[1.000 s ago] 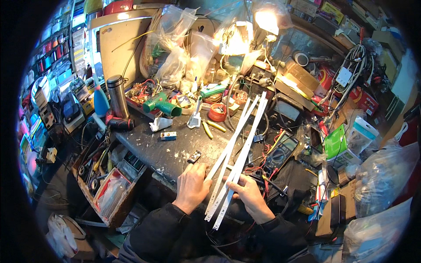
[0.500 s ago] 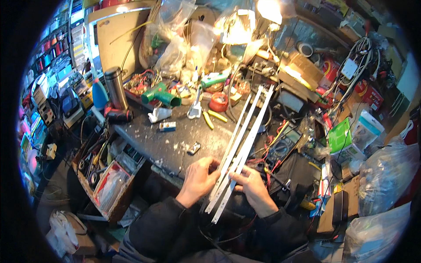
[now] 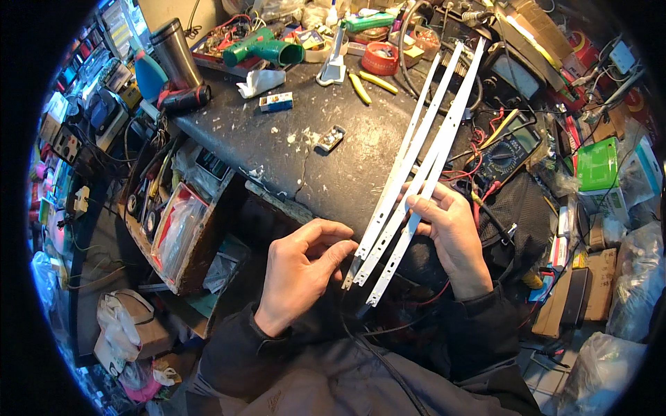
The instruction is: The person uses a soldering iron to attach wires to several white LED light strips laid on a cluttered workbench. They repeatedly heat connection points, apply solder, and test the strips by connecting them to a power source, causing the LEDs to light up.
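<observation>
Several long, narrow white strips (image 3: 404, 227) with small dark holes slant from my lap up over the bench, splayed slightly apart at the near end. My right hand (image 3: 452, 232) grips them at about mid-length, its thumb on top and its fingers underneath. My left hand (image 3: 298, 270) is beside the near end of the leftmost strip, fingers curled. Its thumb and index fingertips are a little apart, close to the strip's edge, with nothing visible between them. Whether the thumb touches the strip is hard to tell.
On the dark bench (image 3: 291, 163) lie a small metal part (image 3: 330, 139), yellow-handled pliers (image 3: 368, 84) and a small box (image 3: 276, 102). A multimeter (image 3: 510, 154) with leads is at the right. An open drawer (image 3: 208, 232) juts out at the left.
The view has tilted down and closer to the bench. My left hand has come away from the middle of the strips toward their near end. The right hand keeps its grip.
</observation>
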{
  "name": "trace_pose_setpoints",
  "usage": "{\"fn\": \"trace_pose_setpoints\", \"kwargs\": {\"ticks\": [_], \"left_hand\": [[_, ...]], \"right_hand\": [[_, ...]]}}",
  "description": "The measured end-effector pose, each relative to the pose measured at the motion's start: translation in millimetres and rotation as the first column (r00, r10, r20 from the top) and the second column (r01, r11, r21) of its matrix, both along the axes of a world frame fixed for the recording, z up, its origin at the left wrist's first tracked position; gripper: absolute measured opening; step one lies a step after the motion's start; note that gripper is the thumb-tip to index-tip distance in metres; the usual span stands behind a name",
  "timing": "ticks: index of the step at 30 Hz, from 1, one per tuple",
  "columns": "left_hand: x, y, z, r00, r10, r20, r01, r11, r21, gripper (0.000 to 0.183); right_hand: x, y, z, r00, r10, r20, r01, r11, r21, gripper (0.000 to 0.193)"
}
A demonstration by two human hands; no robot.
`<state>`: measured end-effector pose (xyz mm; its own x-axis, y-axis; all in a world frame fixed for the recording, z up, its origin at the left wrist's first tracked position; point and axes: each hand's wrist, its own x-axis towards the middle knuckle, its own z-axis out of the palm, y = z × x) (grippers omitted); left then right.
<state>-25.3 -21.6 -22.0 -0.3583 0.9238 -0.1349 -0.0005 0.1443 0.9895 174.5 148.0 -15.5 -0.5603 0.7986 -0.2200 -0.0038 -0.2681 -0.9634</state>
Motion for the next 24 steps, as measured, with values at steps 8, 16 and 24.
{"fn": "trace_pose_setpoints", "kwargs": {"ticks": [8, 16, 24], "left_hand": [[-3, 17, -1, 0.989, -0.084, -0.118, 0.094, 0.992, 0.083, 0.022], [-11, 25, -2, 0.918, -0.210, 0.337, 0.238, 0.970, -0.043, 0.027], [-15, 21, -1, 0.898, -0.221, 0.380, 0.259, 0.965, -0.050, 0.038]], "right_hand": [[0, 3, 5, 1.000, -0.013, 0.018, 0.013, 1.000, 0.003, 0.040], [-1, 2, 6, 0.997, -0.039, 0.067, 0.036, 0.998, 0.057, 0.037], [-3, 2, 2, 0.992, -0.079, 0.094, 0.068, 0.990, 0.123, 0.037]]}}
